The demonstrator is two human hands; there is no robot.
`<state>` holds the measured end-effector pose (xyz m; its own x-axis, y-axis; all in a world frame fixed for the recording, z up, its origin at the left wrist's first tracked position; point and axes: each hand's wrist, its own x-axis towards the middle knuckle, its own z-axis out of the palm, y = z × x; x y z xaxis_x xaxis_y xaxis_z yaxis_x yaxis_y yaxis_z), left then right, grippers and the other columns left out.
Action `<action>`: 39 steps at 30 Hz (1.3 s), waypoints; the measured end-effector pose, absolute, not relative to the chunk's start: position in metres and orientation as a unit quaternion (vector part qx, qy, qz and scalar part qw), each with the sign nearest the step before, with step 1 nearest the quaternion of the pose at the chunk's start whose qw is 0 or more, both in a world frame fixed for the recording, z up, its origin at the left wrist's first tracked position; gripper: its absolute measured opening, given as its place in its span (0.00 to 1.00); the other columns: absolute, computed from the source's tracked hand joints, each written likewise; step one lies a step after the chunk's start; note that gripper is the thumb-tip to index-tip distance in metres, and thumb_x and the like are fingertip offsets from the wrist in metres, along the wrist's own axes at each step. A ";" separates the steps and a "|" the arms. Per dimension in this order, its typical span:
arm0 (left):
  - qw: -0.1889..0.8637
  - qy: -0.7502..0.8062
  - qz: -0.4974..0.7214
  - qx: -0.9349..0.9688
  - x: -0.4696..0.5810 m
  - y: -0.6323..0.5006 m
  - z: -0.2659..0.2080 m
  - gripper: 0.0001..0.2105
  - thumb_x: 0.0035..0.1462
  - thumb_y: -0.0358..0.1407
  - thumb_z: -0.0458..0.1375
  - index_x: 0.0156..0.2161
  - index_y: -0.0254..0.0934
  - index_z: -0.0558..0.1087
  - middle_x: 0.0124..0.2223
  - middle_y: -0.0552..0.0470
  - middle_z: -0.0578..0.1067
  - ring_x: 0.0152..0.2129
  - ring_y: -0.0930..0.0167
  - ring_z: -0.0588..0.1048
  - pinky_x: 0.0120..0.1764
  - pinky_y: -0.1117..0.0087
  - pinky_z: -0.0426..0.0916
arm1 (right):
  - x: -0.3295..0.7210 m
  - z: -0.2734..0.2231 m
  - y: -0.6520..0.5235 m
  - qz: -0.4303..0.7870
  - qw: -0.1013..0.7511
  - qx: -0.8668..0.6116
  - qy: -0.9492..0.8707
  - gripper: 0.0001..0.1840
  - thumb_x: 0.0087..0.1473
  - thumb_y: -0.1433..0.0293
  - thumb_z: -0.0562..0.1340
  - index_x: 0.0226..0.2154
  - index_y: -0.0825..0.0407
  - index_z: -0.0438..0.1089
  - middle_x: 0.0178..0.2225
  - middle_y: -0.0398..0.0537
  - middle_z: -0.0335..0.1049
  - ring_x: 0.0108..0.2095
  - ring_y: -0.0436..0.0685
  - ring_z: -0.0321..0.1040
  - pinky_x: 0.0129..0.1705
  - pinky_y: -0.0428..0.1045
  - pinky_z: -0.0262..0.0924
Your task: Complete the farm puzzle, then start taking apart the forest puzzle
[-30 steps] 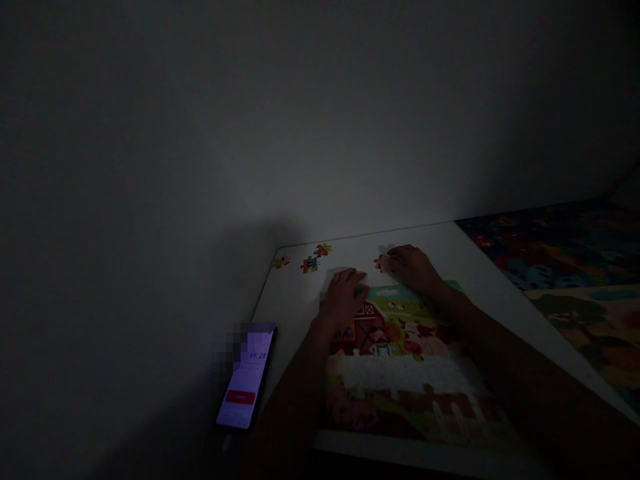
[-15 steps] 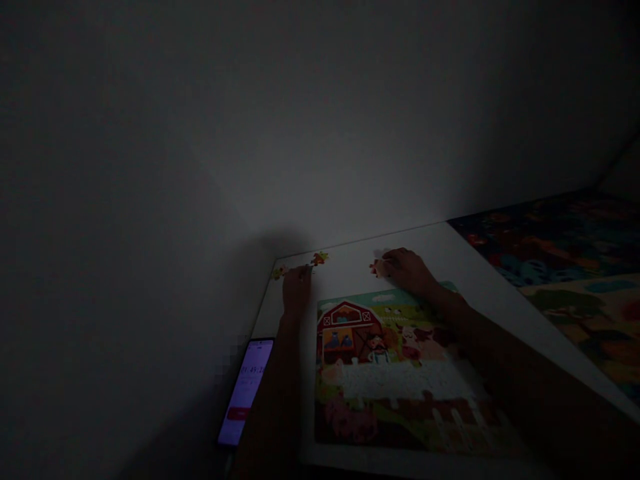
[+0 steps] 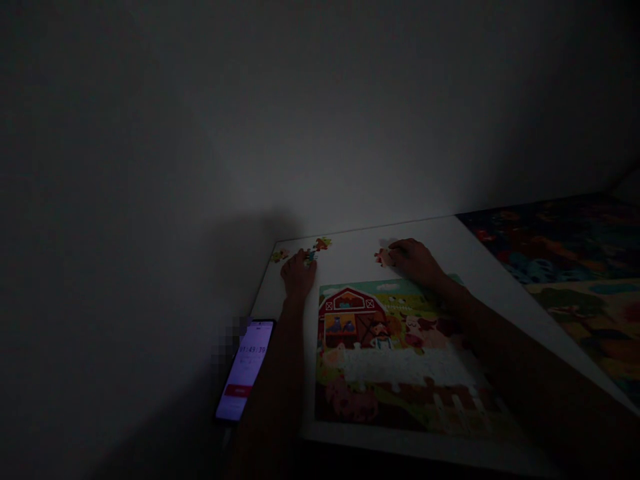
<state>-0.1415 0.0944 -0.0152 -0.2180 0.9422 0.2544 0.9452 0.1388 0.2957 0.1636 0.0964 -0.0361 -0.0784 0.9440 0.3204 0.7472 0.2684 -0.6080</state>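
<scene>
My left hand [image 3: 299,275] is at the far left of the white table, its thumb and forefinger around a small puzzle piece [image 3: 311,255] with blue-green on it. Across from it, my right hand [image 3: 417,262] has its fingers closed on a pinkish puzzle piece [image 3: 383,258] at the table's far side. Between my forearms lies a farm jigsaw puzzle [image 3: 357,323] with a red barn, a farmer and cows. A pale gap without picture runs across its lower middle. My right forearm hides part of its right side.
Two more loose pieces, an orange-and-green puzzle piece [image 3: 323,244] and a greenish puzzle piece [image 3: 280,255], lie by the back edge. A lit phone [image 3: 246,370] showing a timer lies at the left edge. Colourful printed fabric [image 3: 565,267] is on the right. A wall [image 3: 320,133] rises behind.
The view has shifted slightly. My left fingers have spread a little, and more of the blue-green piece shows between them. My right hand stays at the pinkish piece.
</scene>
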 end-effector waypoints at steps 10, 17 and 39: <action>0.018 -0.741 -0.194 -0.643 -0.138 0.096 -0.012 0.20 0.61 0.38 0.54 0.58 0.40 0.68 0.57 0.43 0.73 0.56 0.59 0.68 0.59 0.57 0.60 | 0.165 -0.035 0.099 0.139 0.326 -0.601 -0.716 0.19 0.56 0.66 0.55 0.41 0.58 0.77 0.44 0.59 0.77 0.44 0.62 0.71 0.47 0.52 0.62; 0.017 -0.725 -0.170 -0.667 -0.112 0.119 -0.012 0.27 0.60 0.46 0.56 0.61 0.37 0.65 0.61 0.40 0.67 0.59 0.57 0.63 0.61 0.57 0.55 | 0.166 -0.039 0.104 0.147 0.342 -0.595 -0.712 0.17 0.55 0.65 0.57 0.39 0.57 0.77 0.41 0.57 0.77 0.41 0.61 0.71 0.45 0.52 0.62; 0.016 -0.750 -0.171 -0.639 -0.104 0.137 -0.012 0.21 0.59 0.48 0.56 0.52 0.39 0.74 0.55 0.39 0.72 0.55 0.55 0.67 0.59 0.53 0.55 | 0.165 -0.035 0.101 0.164 0.350 -0.586 -0.712 0.14 0.56 0.67 0.57 0.37 0.55 0.77 0.39 0.55 0.77 0.40 0.59 0.71 0.45 0.51 0.61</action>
<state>-0.1038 0.1371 -0.0122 -0.1824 0.9527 0.2430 0.9639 0.1244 0.2356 0.1645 0.1012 -0.0353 -0.0683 0.9492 0.3071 0.7201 0.2600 -0.6433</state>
